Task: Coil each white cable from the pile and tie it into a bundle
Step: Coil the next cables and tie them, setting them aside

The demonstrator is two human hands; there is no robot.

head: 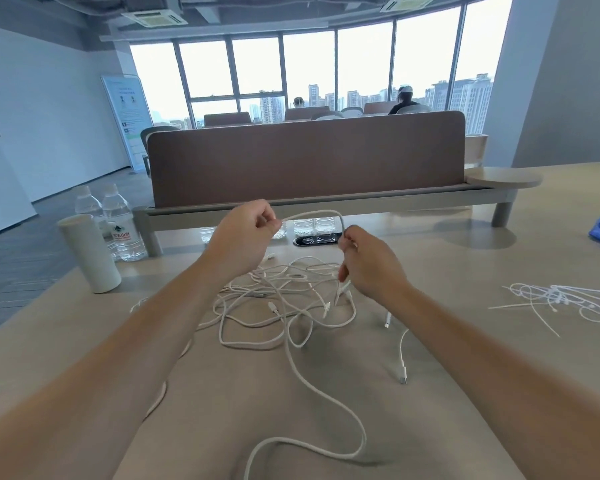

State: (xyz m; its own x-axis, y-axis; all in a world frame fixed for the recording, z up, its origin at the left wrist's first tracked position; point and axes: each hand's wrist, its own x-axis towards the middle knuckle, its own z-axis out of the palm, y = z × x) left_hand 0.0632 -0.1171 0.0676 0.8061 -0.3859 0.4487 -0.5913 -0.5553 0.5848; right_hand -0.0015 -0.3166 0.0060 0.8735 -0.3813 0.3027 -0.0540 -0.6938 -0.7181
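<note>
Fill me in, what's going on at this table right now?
A person has one white cable lifted above the table. The left hand pinches it on one side and the right hand pinches it on the other, so it arcs between them. The pile of loose cables lies tangled underneath. A heap of white ties sits off to the right, untouched.

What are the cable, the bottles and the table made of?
Cable: matte white and bending in soft loops, so probably a rubbery plastic or woven sheath; it is too thin to tell which.
Bottles: clear and see-through with printed labels, likely thin plastic.
Table: smooth pale beige with a faint sheen, maybe laminate or wood-look board.
</note>
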